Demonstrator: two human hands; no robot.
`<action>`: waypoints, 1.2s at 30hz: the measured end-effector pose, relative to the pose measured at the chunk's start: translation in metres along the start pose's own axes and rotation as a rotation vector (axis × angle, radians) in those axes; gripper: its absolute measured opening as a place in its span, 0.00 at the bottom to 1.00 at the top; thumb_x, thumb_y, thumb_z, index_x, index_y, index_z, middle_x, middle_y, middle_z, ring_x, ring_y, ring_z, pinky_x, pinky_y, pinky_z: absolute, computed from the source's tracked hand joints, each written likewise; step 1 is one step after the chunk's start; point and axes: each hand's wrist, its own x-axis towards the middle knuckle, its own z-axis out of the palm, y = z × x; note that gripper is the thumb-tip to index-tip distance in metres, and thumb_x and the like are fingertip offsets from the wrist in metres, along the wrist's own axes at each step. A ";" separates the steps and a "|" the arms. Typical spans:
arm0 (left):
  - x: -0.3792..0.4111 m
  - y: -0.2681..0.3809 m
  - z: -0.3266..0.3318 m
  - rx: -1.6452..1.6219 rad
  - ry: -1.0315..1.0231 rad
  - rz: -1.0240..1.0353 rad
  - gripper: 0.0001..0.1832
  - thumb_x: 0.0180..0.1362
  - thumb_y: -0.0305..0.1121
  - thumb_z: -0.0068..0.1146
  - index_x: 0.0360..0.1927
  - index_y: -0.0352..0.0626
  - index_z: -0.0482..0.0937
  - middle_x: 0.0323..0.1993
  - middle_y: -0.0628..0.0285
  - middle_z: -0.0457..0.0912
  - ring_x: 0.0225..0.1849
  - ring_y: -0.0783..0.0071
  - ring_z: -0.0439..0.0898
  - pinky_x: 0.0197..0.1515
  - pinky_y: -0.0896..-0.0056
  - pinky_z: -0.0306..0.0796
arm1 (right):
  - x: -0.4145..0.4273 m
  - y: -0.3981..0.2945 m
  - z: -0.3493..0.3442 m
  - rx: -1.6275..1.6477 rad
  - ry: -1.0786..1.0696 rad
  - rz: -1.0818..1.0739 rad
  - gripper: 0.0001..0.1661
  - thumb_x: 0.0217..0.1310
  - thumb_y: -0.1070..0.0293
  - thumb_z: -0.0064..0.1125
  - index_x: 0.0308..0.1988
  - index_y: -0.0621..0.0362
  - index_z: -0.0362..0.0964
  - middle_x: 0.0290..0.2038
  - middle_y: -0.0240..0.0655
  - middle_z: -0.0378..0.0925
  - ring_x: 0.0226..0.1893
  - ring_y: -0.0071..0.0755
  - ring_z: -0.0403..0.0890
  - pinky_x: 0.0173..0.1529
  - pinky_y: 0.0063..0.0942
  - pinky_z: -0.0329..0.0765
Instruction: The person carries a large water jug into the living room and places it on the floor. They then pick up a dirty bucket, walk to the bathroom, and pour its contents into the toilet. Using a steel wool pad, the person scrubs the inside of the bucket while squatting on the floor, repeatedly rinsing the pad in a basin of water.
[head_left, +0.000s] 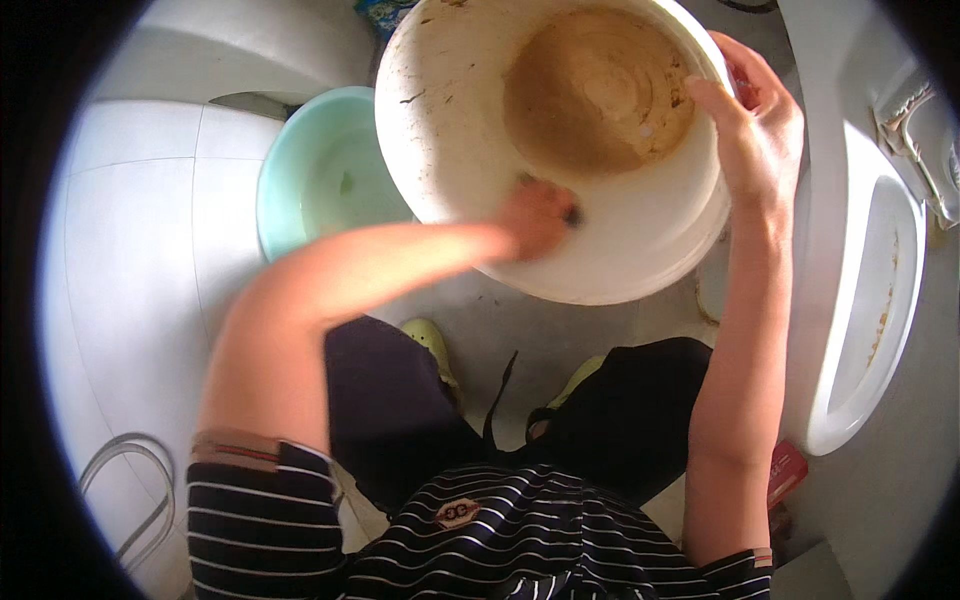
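A large white plastic tub (450, 120) is tilted before me, its open mouth towards me. Shallow brownish water (592, 90) lies over its bottom, and dark specks mark the inner wall. My right hand (761, 127) grips the rim at the right, thumb inside and fingers outside. Inside the tub, my left hand (536, 217) is at the lower wall, blurred by motion. Its fingers are closed around a small dark object (574, 216), mostly hidden and too blurred to name.
A mint-green basin (322, 172) with a little liquid stands left of the tub, partly behind it. A stained white ceramic fixture (877, 300) is at the right. Bent tubing (124, 442) rests at lower left, a red box (786, 472) at lower right. Yellow-green clogs (427, 341) are on my feet.
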 end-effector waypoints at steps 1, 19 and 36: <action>0.004 0.032 0.013 -0.246 0.094 -0.030 0.17 0.51 0.30 0.41 0.46 0.39 0.67 0.47 0.49 0.69 0.51 0.55 0.66 0.57 0.60 0.57 | -0.005 0.001 0.005 -0.008 -0.002 0.003 0.26 0.41 0.67 0.59 0.46 0.60 0.74 0.37 0.34 0.78 0.37 0.26 0.76 0.47 0.24 0.71; -0.036 -0.037 -0.056 0.453 0.058 0.163 0.14 0.50 0.32 0.47 0.40 0.42 0.75 0.45 0.56 0.74 0.51 0.56 0.69 0.52 0.58 0.64 | 0.018 -0.001 -0.004 -0.120 0.050 -0.020 0.26 0.40 0.67 0.59 0.46 0.57 0.75 0.37 0.33 0.78 0.38 0.25 0.76 0.48 0.22 0.72; -0.066 -0.050 -0.121 0.645 -0.052 0.657 0.26 0.30 0.30 0.60 0.39 0.38 0.71 0.48 0.48 0.70 0.49 0.49 0.68 0.50 0.54 0.65 | 0.022 -0.009 0.000 -0.215 0.046 0.048 0.30 0.36 0.61 0.56 0.46 0.55 0.74 0.43 0.41 0.76 0.43 0.36 0.77 0.50 0.30 0.71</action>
